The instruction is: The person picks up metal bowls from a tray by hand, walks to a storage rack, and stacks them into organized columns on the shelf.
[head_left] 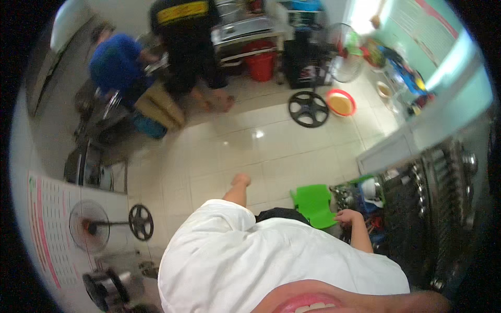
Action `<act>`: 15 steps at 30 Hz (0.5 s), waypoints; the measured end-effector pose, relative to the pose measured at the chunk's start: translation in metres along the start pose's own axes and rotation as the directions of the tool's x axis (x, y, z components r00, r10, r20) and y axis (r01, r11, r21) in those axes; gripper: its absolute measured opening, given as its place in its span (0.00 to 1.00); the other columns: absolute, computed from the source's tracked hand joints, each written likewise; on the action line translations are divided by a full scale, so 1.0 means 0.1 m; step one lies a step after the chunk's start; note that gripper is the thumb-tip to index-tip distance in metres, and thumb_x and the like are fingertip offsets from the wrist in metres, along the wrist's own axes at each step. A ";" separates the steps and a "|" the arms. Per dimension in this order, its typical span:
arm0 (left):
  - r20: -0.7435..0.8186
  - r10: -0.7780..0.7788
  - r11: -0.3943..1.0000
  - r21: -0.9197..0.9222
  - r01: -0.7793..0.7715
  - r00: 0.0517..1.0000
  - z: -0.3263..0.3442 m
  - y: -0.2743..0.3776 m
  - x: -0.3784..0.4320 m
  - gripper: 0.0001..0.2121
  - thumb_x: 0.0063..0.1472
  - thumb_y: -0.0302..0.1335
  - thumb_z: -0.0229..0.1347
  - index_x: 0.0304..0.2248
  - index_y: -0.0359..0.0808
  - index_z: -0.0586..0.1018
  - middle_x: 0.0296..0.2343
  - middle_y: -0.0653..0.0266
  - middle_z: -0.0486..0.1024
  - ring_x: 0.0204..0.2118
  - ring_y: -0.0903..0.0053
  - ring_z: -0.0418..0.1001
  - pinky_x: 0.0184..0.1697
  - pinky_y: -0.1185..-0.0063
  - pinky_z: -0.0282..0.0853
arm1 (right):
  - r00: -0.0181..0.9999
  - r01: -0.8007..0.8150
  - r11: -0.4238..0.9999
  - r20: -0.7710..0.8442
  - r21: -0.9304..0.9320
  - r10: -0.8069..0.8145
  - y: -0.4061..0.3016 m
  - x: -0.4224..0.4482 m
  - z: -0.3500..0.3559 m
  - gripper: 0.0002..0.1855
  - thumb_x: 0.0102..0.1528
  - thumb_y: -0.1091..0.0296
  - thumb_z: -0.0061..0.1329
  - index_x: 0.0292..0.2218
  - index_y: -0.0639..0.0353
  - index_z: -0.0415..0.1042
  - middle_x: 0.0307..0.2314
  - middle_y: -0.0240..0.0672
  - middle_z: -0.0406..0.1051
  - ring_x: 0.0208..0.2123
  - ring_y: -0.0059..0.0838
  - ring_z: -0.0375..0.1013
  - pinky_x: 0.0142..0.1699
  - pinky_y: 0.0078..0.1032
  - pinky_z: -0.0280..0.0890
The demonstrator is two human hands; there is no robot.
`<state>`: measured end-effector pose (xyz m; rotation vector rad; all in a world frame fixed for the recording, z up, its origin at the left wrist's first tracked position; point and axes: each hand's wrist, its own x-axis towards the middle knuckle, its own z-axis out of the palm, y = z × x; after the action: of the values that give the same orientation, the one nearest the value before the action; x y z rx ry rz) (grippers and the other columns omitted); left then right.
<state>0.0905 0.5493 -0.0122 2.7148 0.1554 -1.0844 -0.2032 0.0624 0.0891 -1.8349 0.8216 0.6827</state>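
My left hand (240, 180) hangs over the tiled floor with its fingers apparently curled; blur hides whether anything is in it. On the other side, my right hand (346, 217) is at the right edge of a green plastic chair (313, 199). Its fingertips overlap or touch that edge; whether they grip it cannot be told. Just beyond this hand are shiny metal utensils (344, 195) and a blue container (366, 201) with a white thing in it.
A person in blue (115, 64) and a person in black (184, 43) are at the upper left. Floor objects include a red bucket (260, 64), a red-rimmed basin (341, 102) and a fan's round base (308, 109). Another fan (90, 227) stands left; dark metal racks (426, 187) stand right.
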 end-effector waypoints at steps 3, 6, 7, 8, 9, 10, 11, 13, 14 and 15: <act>0.316 -0.077 0.756 -0.599 0.262 0.946 -0.28 -1.60 -0.22 0.19 0.60 0.38 0.50 0.46 0.35 0.77 0.46 0.53 0.76 0.41 0.60 0.77 0.44 0.65 0.71 | 0.998 -0.005 0.890 -0.057 -0.456 -0.023 -0.67 0.45 0.42 0.24 0.55 0.52 0.50 0.43 0.65 0.74 0.37 0.49 0.75 0.38 0.43 0.75 0.43 0.36 0.69; 0.067 -0.015 0.810 -0.584 0.051 0.998 -0.59 -3.08 -0.56 0.17 0.59 0.38 0.51 0.42 0.37 0.80 0.39 0.55 0.79 0.38 0.67 0.77 0.42 0.68 0.71 | 0.989 -0.030 0.993 -0.148 -0.111 0.013 -1.44 0.62 1.19 0.25 0.56 0.52 0.48 0.46 0.65 0.73 0.39 0.49 0.75 0.41 0.42 0.75 0.43 0.39 0.70; -0.115 -0.068 0.849 -0.528 -0.003 0.991 -0.54 -3.74 -0.67 0.16 0.59 0.38 0.51 0.41 0.38 0.81 0.36 0.56 0.79 0.37 0.70 0.77 0.40 0.69 0.72 | 0.999 -0.033 0.998 -0.034 0.051 0.035 -1.77 0.78 1.50 0.25 0.57 0.53 0.48 0.48 0.64 0.71 0.40 0.49 0.75 0.40 0.42 0.76 0.42 0.40 0.70; -0.214 -0.198 0.829 -0.557 0.047 0.957 -0.53 -4.23 -0.85 0.15 0.59 0.37 0.51 0.40 0.37 0.81 0.33 0.57 0.79 0.35 0.71 0.77 0.38 0.69 0.72 | 0.995 -0.089 0.969 0.063 0.231 0.076 -1.92 0.89 1.82 0.25 0.57 0.53 0.47 0.49 0.63 0.70 0.40 0.48 0.75 0.40 0.41 0.76 0.42 0.41 0.70; -0.302 -0.333 0.800 -0.592 0.098 0.893 -0.45 -4.71 -1.09 0.14 0.59 0.35 0.51 0.39 0.36 0.81 0.31 0.58 0.79 0.33 0.72 0.76 0.36 0.70 0.72 | 0.981 -0.074 0.997 0.179 -0.020 0.076 -2.16 0.94 2.13 0.24 0.58 0.54 0.47 0.48 0.62 0.70 0.38 0.46 0.75 0.36 0.40 0.76 0.39 0.40 0.70; -0.340 -0.387 0.777 -0.621 0.105 0.857 -0.22 -5.32 -1.45 0.13 0.59 0.34 0.51 0.37 0.35 0.81 0.29 0.59 0.79 0.33 0.72 0.76 0.36 0.71 0.71 | 0.946 -0.001 0.960 0.311 -0.279 0.092 -2.54 1.02 2.47 0.22 0.58 0.54 0.46 0.48 0.62 0.69 0.35 0.43 0.75 0.32 0.39 0.76 0.36 0.39 0.71; -0.251 -0.493 0.639 -0.754 0.152 0.833 -0.02 -5.65 -1.71 0.12 0.60 0.33 0.50 0.36 0.34 0.80 0.29 0.60 0.78 0.32 0.72 0.75 0.35 0.71 0.71 | 0.904 0.088 0.863 0.404 -0.498 0.141 -2.86 1.08 2.73 0.21 0.59 0.55 0.45 0.47 0.61 0.69 0.33 0.41 0.75 0.28 0.37 0.76 0.33 0.37 0.71; 0.090 -0.660 0.133 -0.963 0.234 0.746 0.25 -6.10 -2.19 0.10 0.62 0.30 0.48 0.35 0.33 0.78 0.27 0.63 0.76 0.32 0.73 0.74 0.34 0.72 0.70 | 0.889 0.232 0.733 0.446 -0.640 0.108 -3.32 1.40 3.25 0.21 0.59 0.54 0.45 0.48 0.60 0.68 0.34 0.41 0.75 0.29 0.38 0.76 0.34 0.37 0.71; 0.186 -0.721 -0.098 -0.981 0.167 0.667 0.35 -5.98 -2.30 0.09 0.63 0.29 0.47 0.35 0.34 0.77 0.28 0.65 0.75 0.31 0.74 0.72 0.32 0.73 0.69 | 0.891 0.273 0.661 0.442 -0.699 0.100 -3.48 1.51 3.35 0.21 0.59 0.54 0.45 0.48 0.60 0.68 0.34 0.40 0.74 0.29 0.38 0.76 0.34 0.36 0.71; 0.294 -0.765 -0.315 -0.947 0.066 0.573 0.46 -5.90 -2.42 0.08 0.64 0.29 0.46 0.36 0.36 0.75 0.28 0.66 0.75 0.30 0.75 0.71 0.30 0.74 0.68 | 0.897 0.263 0.763 0.441 -0.590 0.032 -3.72 1.56 3.52 0.21 0.59 0.54 0.45 0.48 0.59 0.67 0.36 0.41 0.74 0.31 0.38 0.76 0.35 0.37 0.71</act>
<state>-0.2192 1.1075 0.0294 1.1422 1.5979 0.0636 0.1505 0.4614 0.0453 -2.1816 0.1602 1.3513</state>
